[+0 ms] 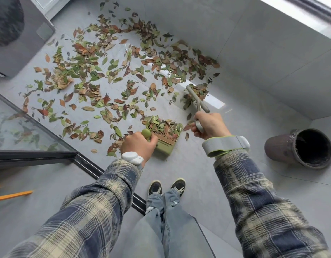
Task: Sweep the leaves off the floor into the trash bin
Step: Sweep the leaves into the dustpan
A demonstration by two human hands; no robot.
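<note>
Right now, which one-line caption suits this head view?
Left hand holds a leaf-filled green dustpan; right hand works a broom through scattered leaves near the trash bin.

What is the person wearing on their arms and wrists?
The left sleeve and right sleeve are plaid in navy, grey and cream. The left wrist wears a white rounded gadget; the right wrist a wide grey strap edged in green, with a white gadget.
</note>
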